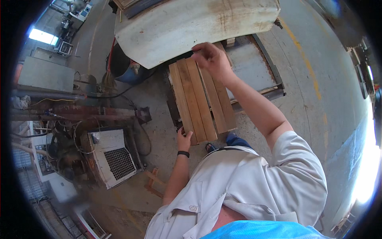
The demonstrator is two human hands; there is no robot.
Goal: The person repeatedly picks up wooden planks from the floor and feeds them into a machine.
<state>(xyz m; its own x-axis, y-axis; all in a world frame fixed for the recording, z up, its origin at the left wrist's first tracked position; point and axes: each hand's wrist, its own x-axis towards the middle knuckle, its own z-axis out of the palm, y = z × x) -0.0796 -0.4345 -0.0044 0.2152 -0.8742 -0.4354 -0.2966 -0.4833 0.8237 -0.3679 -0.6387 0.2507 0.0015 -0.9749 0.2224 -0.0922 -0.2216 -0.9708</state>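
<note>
Several brown wooden planks (194, 101) lie side by side, their near ends pointing at me. A narrow gap parts the left group from the planks on the right (219, 104). My left hand (184, 139), with a black band at the wrist, grips the near left corner of the leftmost plank, thumb on top. Over the far ends of the planks is my right hand (211, 61), loosely curled and slightly blurred, with nothing visible in it. Beneath the planks, the support is mostly hidden.
A large stained whitish machine cover (191, 24) overhangs the planks' far ends. Right of them is a metal-framed flat surface (253, 64). A blue drum (131, 76) stands at left, near a white housing with a grille (119, 164). Wood pieces (155, 180) lie on the floor.
</note>
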